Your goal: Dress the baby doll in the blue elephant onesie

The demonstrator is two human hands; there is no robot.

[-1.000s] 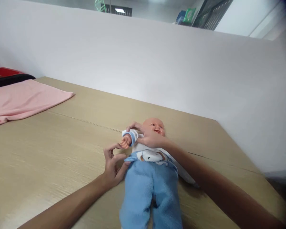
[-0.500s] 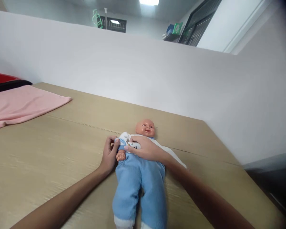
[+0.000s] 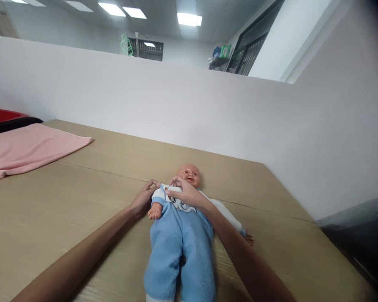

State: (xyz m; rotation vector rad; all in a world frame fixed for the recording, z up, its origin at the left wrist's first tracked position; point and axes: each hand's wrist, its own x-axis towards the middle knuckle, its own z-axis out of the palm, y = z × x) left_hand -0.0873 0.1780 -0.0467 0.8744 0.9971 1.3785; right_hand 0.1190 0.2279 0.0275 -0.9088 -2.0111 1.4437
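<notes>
The fleece outfit point(image 3: 165, 245) is on the baby doll point(image 3: 186, 169), sleeves point(image 3: 226, 212) included; its shoulder point(image 3: 163, 188), between left hand point(image 3: 145, 196) and right hand point(image 3: 189, 194), seems unfinished; whether either pinches cloth, I can't tell.

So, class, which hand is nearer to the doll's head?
Right. The right hand is over the upper chest of the doll, just below its head; the left hand is farther out, by its shoulder.
</notes>
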